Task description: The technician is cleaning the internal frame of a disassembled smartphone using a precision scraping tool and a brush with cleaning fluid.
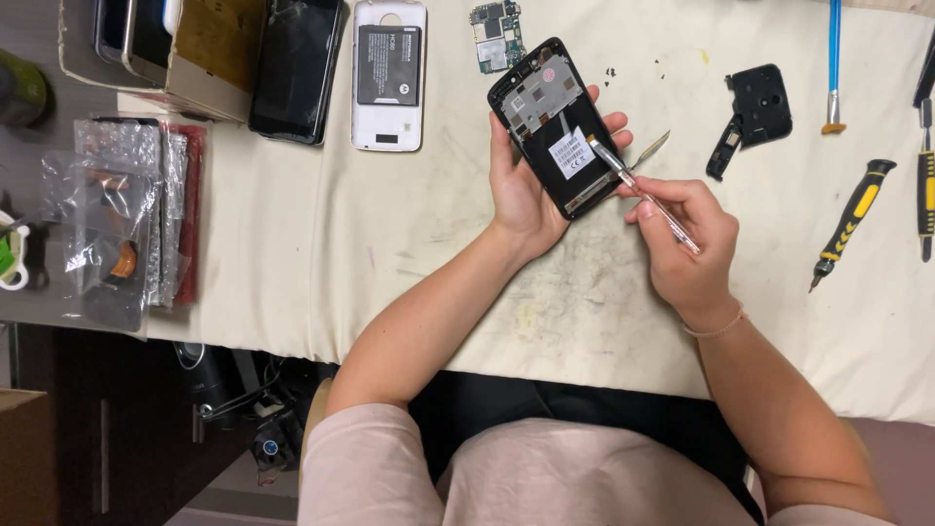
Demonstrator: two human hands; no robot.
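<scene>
Worktop: cream cloth-covered worktop [321, 244], parts scattered.
Left hand [526, 185]: cradling opened black phone chassis [557, 127], back already off.
Right hand [687, 239]: pinching slim metal tweezers [638, 185] against chassis (insides partly stripped; green circuit board [497, 37] lies apart).

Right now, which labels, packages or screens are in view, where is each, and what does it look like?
White sticker: small tilted rectangle with dark print, inside the opened phone in the left hand.
Battery label: dark grey rectangle in the white back shell, top centre.
Black phone screen: dark glossy slab left of the shell.
Bubble-wrap bags: clear, crinkled, table's left edge.
Cardboard box: tan, top left.
</scene>
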